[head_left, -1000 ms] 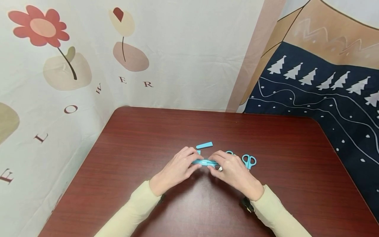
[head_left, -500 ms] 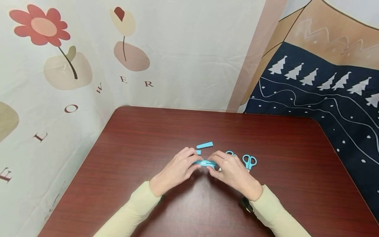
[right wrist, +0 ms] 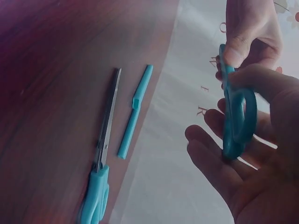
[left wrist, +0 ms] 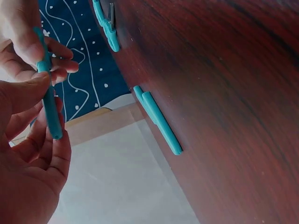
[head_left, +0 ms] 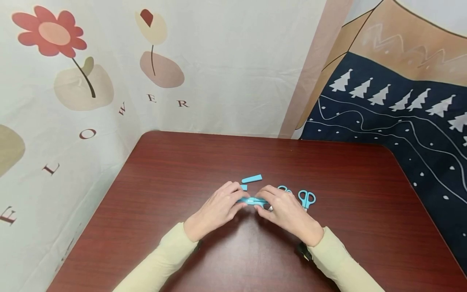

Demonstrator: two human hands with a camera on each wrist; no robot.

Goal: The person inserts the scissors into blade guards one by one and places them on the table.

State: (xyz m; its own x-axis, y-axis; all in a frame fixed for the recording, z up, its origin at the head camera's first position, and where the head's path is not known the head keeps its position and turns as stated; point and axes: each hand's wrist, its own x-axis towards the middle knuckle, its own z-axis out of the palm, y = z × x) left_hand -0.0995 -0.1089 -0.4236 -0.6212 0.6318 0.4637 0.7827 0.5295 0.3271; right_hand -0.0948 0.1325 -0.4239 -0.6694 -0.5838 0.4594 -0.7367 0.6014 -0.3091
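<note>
In the head view, both hands hold a pair of light-blue scissors (head_left: pixel 254 201) low over the table, with a blue sheath over the blades. My left hand (head_left: pixel 215 207) pinches the sheathed end between thumb and fingers. The handle end is gripped by my right hand (head_left: pixel 286 209); the right wrist view shows its finger loop (right wrist: pixel 250 116) between thumb and fingers. Just beyond the left fingertips lie two blue blade sheaths, one (head_left: pixel 251 179) fully visible and the other (head_left: pixel 244 187) partly hidden by that hand.
Two more pairs of blue-handled scissors, one (head_left: pixel 307 198) right of the right hand and one (head_left: pixel 283 188) mostly behind it, lie on the dark red-brown table (head_left: pixel 204 158). Bare metal blades (right wrist: pixel 108 116) show in the right wrist view. Printed cloths (head_left: pixel 233 73) hang behind the table.
</note>
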